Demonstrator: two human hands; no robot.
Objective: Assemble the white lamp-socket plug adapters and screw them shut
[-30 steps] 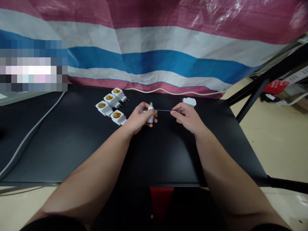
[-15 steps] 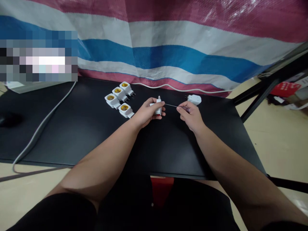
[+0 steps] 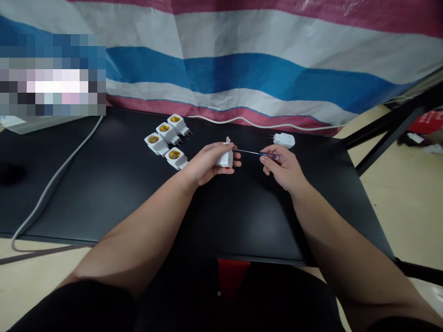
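My left hand (image 3: pixel 211 162) is closed around a white plug-in lamp socket (image 3: pixel 225 159), its thumb across the top and a small red spot at the lower edge. In my right hand (image 3: pixel 282 166) is a screwdriver (image 3: pixel 270 156) with a clear purplish handle, pinched by thumb and fingers. Its thin shaft points left, and the tip meets the near side of the held socket by my left thumb; exact contact is hidden. Left of my hands lie several white lamp sockets (image 3: pixel 168 132) with brass-coloured threads facing up. Another white plug-in piece (image 3: pixel 284 139) rests beyond my right hand, prongs leftward.
Everything lies on a black table (image 3: pixel 224 221). A white cable (image 3: pixel 242 119) runs along its back edge below a striped tarp (image 3: pixel 242 69); a grey cable (image 3: pixel 58 180) crosses the left side. A dark mouse-like object (image 3: pixel 12 173) sits far left. A black metal frame (image 3: pixel 391 124) stands right.
The view has shifted slightly. My right hand and the screwdriver sit a little farther right, with more of the handle showing. The left hand still holds the socket, slightly turned.
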